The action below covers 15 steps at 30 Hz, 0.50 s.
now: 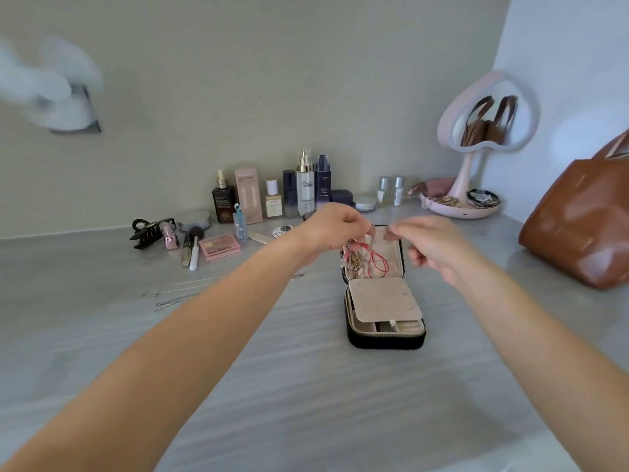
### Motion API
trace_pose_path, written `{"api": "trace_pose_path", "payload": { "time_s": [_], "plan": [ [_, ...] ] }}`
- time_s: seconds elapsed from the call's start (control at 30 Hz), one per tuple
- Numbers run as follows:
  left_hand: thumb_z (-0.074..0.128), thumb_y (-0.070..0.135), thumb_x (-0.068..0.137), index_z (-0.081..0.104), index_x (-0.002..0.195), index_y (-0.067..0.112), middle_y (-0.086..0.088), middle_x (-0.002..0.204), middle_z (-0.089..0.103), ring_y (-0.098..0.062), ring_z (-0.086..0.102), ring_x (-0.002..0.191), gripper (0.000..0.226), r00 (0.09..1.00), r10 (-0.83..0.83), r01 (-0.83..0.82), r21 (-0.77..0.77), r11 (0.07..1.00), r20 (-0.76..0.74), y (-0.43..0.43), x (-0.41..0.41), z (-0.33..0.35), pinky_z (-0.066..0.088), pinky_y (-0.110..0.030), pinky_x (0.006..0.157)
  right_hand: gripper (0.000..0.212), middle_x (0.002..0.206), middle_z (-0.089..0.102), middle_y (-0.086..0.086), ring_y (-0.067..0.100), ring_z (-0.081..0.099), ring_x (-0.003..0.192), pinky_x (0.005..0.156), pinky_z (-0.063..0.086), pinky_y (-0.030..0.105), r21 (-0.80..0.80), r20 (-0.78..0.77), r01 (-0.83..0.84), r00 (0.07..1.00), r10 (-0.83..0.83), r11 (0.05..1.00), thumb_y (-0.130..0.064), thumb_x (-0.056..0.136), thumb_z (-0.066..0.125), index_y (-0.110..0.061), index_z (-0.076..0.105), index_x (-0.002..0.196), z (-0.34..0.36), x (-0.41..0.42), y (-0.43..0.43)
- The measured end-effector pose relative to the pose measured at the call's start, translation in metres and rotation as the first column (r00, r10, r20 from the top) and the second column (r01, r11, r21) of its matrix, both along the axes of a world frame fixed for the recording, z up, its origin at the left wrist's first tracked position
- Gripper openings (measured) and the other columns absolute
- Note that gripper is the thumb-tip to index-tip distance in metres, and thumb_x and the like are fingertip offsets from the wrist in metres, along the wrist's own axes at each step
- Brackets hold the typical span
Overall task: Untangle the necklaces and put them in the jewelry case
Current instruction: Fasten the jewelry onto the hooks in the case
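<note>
- Red cord (379, 264) and thin metal chains are bunched in 1 tangle of necklaces (357, 257), hung over the open lid half of the jewelry case (386, 340), which is set right of centre on the table (238, 369), nearer its back edge.
- Tangle is pinched at its top by the left hand (335, 226).
- Right hand (432, 247) is held just beside, fingertips drawn together. It is blurred, so a grip on a strand cannot be confirmed.
- Handling judged: light, limp, snag-prone; fine chains likely kinked if yanked. 1 strand is best taken near a clasp or free end.
</note>
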State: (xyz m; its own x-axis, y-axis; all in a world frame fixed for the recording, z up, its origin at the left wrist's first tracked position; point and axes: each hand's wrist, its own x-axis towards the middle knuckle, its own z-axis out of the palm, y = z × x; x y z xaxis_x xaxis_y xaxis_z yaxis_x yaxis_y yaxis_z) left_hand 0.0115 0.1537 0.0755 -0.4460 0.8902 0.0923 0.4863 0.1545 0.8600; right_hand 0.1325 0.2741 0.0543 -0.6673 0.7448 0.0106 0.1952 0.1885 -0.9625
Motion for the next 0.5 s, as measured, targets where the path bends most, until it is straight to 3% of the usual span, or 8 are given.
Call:
{"api": "trace_pose_path", "payload": {
  "time_s": [0.1,0.17,0.27,0.4,0.5],
  "plan": [
    [0.050,0.016,0.094,0.058,0.073,0.014,0.002,0.068,0.059,0.004,0.055,0.046,0.022,1.000,-0.017,0.016,-0.024,1.000,-0.020,0.015,0.004,-0.004,0.037,-0.013,0.050,0.023,0.090,0.065,0.001,0.005,0.041,0.035,0.042,0.037,0.019,-0.059,-0.099,-0.131,0.987,0.125,0.990,-0.022,0.095,0.049,-0.013,0.062,0.111,-0.002,-0.006,0.000],
    [0.051,0.014,0.093,0.057,0.071,0.013,0.003,0.066,0.059,0.005,0.054,0.042,0.023,1.000,0.000,-0.001,-0.016,1.000,-0.024,0.023,0.004,-0.009,0.034,-0.013,0.046,0.022,0.082,0.063,-0.001,0.004,0.044,0.037,0.041,0.037,0.018,-0.024,-0.069,-0.201,0.977,0.199,0.979,-0.019,0.097,0.045,-0.013,0.060,0.112,-0.006,-0.010,0.000],
    [0.053,0.015,0.091,0.061,0.074,0.011,0.000,0.069,0.063,0.004,0.053,0.046,0.020,0.998,0.060,-0.060,0.002,0.998,-0.015,0.031,0.001,-0.018,0.036,-0.015,0.049,0.018,0.071,0.062,-0.002,0.003,0.044,0.040,0.042,0.035,0.015,0.119,0.049,-0.240,0.971,0.235,0.964,-0.014,0.095,0.048,-0.011,0.064,0.102,-0.013,-0.013,0.004],
    [0.058,0.019,0.090,0.066,0.089,0.005,-0.002,0.075,0.061,-0.007,0.049,0.061,0.016,0.993,0.102,-0.102,0.004,0.995,-0.055,0.036,-0.005,-0.028,0.038,-0.014,0.053,0.010,0.062,0.054,0.000,-0.004,0.043,0.033,0.039,0.032,0.009,0.198,0.074,-0.187,0.982,0.175,0.962,-0.012,0.091,0.055,-0.015,0.062,0.084,-0.020,-0.015,0.011],
    [0.060,0.021,0.088,0.069,0.095,0.002,0.000,0.077,0.060,-0.004,0.049,0.062,0.022,0.981,0.095,-0.093,0.021,0.995,-0.169,0.036,-0.010,-0.034,0.035,-0.005,0.046,0.019,0.063,0.059,-0.004,-0.003,0.051,0.044,0.049,0.038,0.017,0.333,0.144,-0.187,0.979,0.146,0.924,-0.016,0.089,0.059,-0.025,0.058,0.072,-0.025,-0.020,0.017]
  ]
}}
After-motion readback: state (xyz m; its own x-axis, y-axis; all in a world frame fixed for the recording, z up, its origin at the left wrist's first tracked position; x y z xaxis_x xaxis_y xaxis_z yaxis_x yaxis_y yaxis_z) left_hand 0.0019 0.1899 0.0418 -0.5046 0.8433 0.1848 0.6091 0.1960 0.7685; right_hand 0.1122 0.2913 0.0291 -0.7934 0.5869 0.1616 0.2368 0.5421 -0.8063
